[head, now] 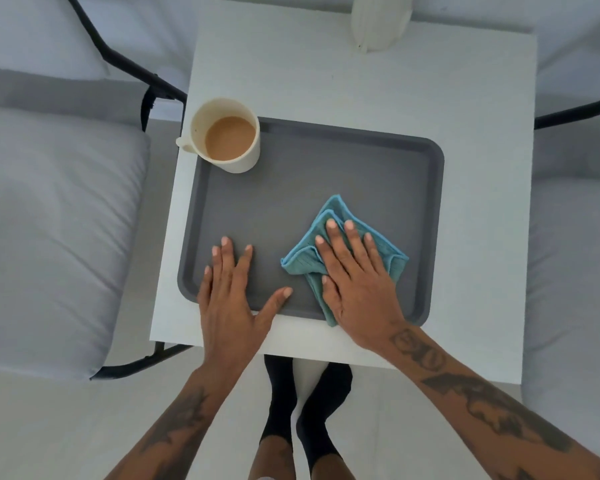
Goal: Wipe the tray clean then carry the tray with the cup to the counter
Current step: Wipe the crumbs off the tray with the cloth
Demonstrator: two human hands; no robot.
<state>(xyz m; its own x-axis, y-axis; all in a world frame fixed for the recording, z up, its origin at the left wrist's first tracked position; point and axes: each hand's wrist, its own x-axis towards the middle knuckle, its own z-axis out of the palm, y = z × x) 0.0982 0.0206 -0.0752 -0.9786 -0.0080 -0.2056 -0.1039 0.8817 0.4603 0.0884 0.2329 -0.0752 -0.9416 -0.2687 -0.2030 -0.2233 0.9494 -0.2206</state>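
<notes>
A dark grey tray (pixel 326 161) lies on a small white table (pixel 361 84). In the tray's far left corner stands a cream cup (pixel 227 136) with milky brown drink in it. A folded teal cloth (pixel 329 216) lies on the tray's near right part. My right hand (pixel 357 275) presses flat on the cloth, fingers spread. My left hand (pixel 229 292) rests flat on the tray's near left part, palm down, fingers apart, holding nothing.
A white ribbed vase (pixel 378 19) stands at the table's far edge. Black-framed chairs with pale cushions flank the table, one left (pixel 49 220) and one right (pixel 575 254). My feet in black socks (pixel 305 403) stand just below the table's near edge.
</notes>
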